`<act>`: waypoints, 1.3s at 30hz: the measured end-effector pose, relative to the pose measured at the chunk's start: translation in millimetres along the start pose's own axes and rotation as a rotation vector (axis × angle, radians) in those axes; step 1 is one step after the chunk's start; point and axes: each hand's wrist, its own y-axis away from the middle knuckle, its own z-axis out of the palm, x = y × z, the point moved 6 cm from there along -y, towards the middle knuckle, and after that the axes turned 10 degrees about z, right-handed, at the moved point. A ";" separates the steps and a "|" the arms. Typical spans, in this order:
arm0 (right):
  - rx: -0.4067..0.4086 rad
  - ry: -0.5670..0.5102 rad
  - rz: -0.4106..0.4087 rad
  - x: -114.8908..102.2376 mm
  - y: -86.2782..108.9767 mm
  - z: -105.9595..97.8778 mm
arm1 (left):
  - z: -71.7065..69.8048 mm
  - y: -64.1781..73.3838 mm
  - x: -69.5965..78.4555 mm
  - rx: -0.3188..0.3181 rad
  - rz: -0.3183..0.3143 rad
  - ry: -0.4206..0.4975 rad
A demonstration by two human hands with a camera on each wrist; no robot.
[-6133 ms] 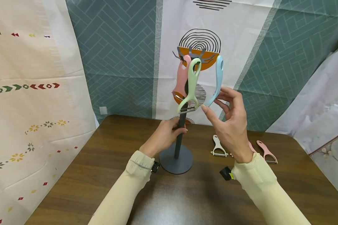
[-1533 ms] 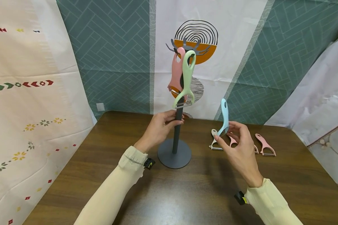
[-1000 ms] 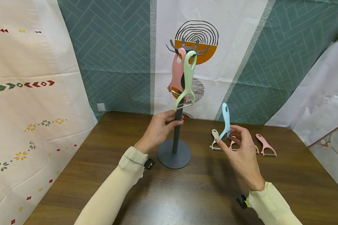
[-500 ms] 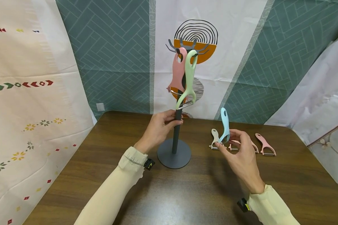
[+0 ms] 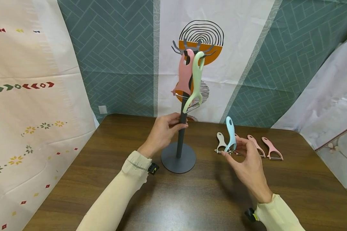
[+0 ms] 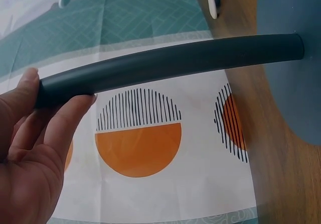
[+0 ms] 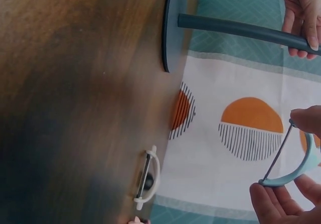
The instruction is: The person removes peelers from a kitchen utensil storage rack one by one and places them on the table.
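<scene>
My left hand grips the dark grey post of an upright stand, whose round base sits on the table. From the hooks at the stand's top hang a pink peeler and a light green peeler. My right hand holds a light blue peeler by its blade end, handle pointing up. In the right wrist view, thumb and fingers pinch the two ends of the blue peeler's arch, its blade between them. Behind it a cream peeler lies on the table.
Two pink peelers lie side by side right of my right hand, and another pink one is mostly hidden behind its fingers. The brown wooden table ends at a patterned cloth backdrop.
The blue peeler has come away from beside the stand's top, moving down and right with my right hand toward the table peelers. The stand's top has turned slightly; my left hand keeps its grip.
</scene>
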 end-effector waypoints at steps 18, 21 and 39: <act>-0.060 0.131 0.071 16.6 9.7 3.5 | 0.3 1.2 0.2 0.024 -0.004 0.007; -0.060 0.136 0.074 18.6 10.7 3.5 | -0.1 1.1 0.0 0.029 0.000 0.007; -0.099 0.210 0.101 30.6 18.3 5.5 | -0.4 2.3 0.1 0.074 -0.011 0.021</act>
